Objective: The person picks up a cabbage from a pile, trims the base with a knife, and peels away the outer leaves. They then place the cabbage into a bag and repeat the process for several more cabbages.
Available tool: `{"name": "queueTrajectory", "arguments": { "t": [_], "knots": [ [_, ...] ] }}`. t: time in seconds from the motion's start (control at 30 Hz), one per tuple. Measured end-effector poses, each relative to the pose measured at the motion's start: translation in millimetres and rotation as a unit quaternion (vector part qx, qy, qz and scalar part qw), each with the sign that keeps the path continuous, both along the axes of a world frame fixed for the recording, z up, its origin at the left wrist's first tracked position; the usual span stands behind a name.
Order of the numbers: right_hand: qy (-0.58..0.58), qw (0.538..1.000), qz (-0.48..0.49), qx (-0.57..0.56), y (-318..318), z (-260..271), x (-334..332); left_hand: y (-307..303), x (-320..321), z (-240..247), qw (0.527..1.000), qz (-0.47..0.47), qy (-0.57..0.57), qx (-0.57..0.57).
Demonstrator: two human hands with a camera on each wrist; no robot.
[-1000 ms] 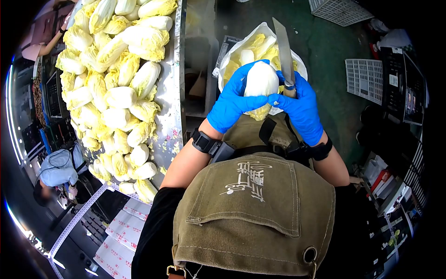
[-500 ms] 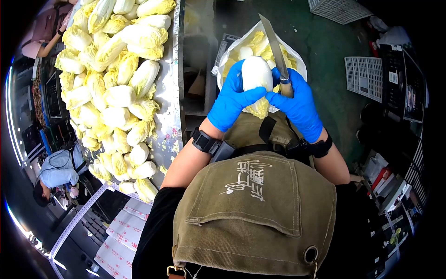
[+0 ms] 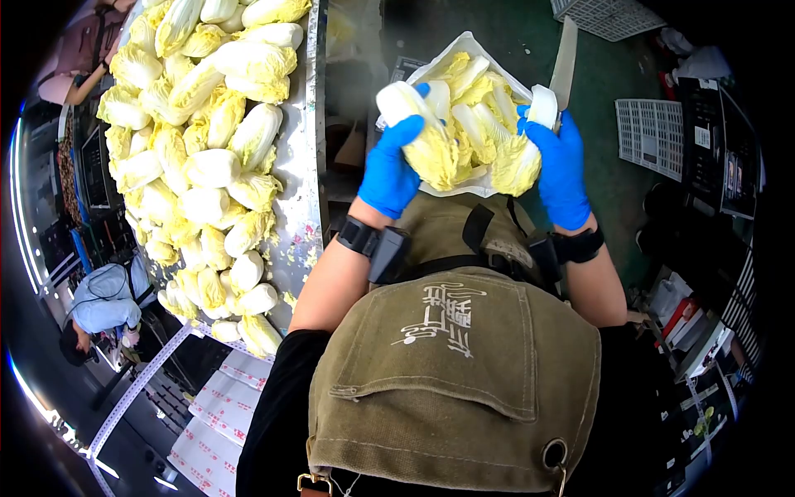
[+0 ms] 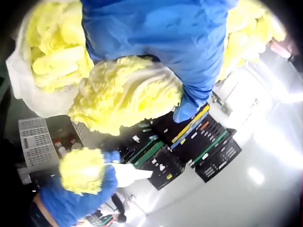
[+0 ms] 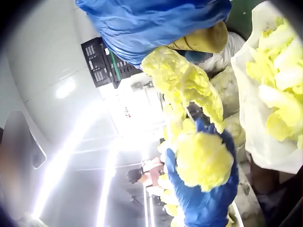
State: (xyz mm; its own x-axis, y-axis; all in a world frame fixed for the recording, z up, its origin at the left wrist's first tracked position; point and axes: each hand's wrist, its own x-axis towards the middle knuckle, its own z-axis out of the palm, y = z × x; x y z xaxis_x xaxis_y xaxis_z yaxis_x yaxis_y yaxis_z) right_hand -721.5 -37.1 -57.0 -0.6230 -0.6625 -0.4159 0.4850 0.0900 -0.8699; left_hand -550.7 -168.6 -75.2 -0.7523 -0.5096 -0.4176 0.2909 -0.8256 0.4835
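Note:
A pale napa cabbage (image 3: 432,149) is in the grip of my blue-gloved left hand (image 3: 389,174), its white base pointing up and away. My right hand (image 3: 566,170), gloved too, holds a knife (image 3: 564,70) with the blade upward. A loose cabbage leaf (image 3: 517,161) is also gripped in that hand, its yellow frilly end hanging toward the left. In the right wrist view the knife's wooden handle (image 5: 206,40) sticks out below the glove. Between and beyond both hands stands a white-lined container (image 5: 248,109) with cut leaves (image 3: 476,124) in it.
On the left a metal table (image 3: 296,182) bears a large heap of napa cabbages (image 3: 207,170). Grey plastic crates (image 3: 648,141) and dark bins stand on the green floor at right. Another person (image 3: 103,302) is at far left, near white boxes (image 3: 219,414).
The hands have moved apart. A leaf has come off the cabbage and is now in the right hand with the knife, while the left hand has tilted the cabbage leftward.

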Motion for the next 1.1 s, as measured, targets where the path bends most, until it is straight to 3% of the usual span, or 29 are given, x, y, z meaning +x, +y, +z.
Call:
{"name": "queueTrajectory", "arguments": {
  "t": [0.1, 0.13, 0.23, 0.37, 0.43, 0.6, 0.8, 0.9, 1.0, 1.1],
  "knots": [
    [0.024, 0.995, 0.090, 0.032, 2, -24, -12, -8, 8, 8, 1.000, -0.015, 0.003, 0.003],
    [0.101, 0.978, 0.138, 0.119, 2, -26, -14, -9, 10, 9, 0.999, -0.029, 0.012, 0.011],
    [0.103, 0.978, 0.126, 0.131, -4, -24, -6, -9, 9, 18, 0.998, -0.053, 0.033, 0.026],
    [0.016, 0.984, 0.173, -0.028, -11, 15, 22, 6, 2, 16, 0.998, -0.046, 0.017, 0.045],
    [0.124, 0.974, 0.190, 0.003, -15, 19, 31, 13, -2, 15, 0.998, -0.042, 0.014, 0.053],
    [0.054, 0.977, 0.204, 0.014, -10, 18, 23, 18, -7, 25, 0.978, -0.092, -0.088, -0.166],
    [-0.019, 0.981, 0.190, -0.014, -9, 19, 23, 11, 7, 20, 0.995, -0.100, -0.005, -0.032],
    [0.049, 0.976, 0.210, 0.010, -7, 0, 21, 11, 1, 28, 0.996, -0.078, -0.014, -0.037],
    [0.284, 0.936, 0.201, 0.042, -13, 3, 27, 13, -7, 24, 0.969, -0.095, -0.127, -0.187],
    [0.230, 0.952, 0.189, 0.070, -16, 5, 25, 13, -12, 24, 0.964, -0.066, -0.148, -0.209]
  ]
}}
